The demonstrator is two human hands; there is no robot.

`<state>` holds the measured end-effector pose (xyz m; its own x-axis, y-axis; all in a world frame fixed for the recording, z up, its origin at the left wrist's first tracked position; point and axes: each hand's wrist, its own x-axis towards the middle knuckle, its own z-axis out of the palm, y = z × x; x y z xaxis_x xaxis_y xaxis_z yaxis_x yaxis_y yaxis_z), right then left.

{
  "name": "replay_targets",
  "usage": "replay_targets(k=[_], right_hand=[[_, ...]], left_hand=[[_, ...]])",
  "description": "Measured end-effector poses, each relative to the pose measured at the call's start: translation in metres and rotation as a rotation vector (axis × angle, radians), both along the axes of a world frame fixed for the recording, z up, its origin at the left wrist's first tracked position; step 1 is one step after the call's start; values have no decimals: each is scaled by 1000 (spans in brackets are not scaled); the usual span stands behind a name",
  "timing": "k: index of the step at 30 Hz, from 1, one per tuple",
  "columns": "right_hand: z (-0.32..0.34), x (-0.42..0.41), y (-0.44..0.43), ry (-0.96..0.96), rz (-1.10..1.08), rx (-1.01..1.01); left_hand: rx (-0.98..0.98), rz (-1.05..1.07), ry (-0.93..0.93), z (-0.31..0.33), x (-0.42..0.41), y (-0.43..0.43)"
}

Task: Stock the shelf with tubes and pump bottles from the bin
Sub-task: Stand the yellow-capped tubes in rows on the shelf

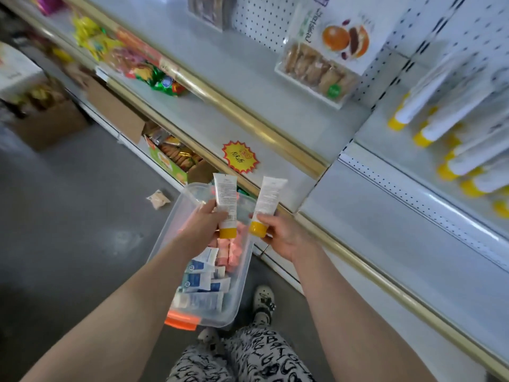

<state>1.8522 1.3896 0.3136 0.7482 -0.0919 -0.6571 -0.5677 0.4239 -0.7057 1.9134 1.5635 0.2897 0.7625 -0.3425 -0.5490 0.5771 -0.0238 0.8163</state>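
Observation:
My left hand (205, 226) grips a white tube with a yellow cap (225, 199), cap toward me. A second white, yellow-capped tube (265, 201) is held the same way in my right hand (286, 232). Both hands hover over a clear plastic bin (242, 285) on the floor. Blue-and-white tubes (202, 282) and pink packs (230, 250) lie inside the bin. At the upper right, several matching yellow-capped tubes (440, 119) stand in rows on the white shelf (407, 166).
A gold-edged shelf (248, 117) to the left holds snack bags and a cookie tray (316, 70). A yellow starburst price tag (241, 160) sticks out from its edge. Cardboard boxes (115, 111) stand on the floor at left, and a small packet (158, 199) lies there.

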Motion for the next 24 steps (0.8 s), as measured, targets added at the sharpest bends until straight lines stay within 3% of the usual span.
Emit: replay_targets(k=[13,24], right_hand=[[84,-30,-83,-308,-147,-555],[133,-37,-163,-294,-366,-718]], left_hand=[[-97,-272,-383,86,16,-94],[-152,-371,-594,146,28,-202]])
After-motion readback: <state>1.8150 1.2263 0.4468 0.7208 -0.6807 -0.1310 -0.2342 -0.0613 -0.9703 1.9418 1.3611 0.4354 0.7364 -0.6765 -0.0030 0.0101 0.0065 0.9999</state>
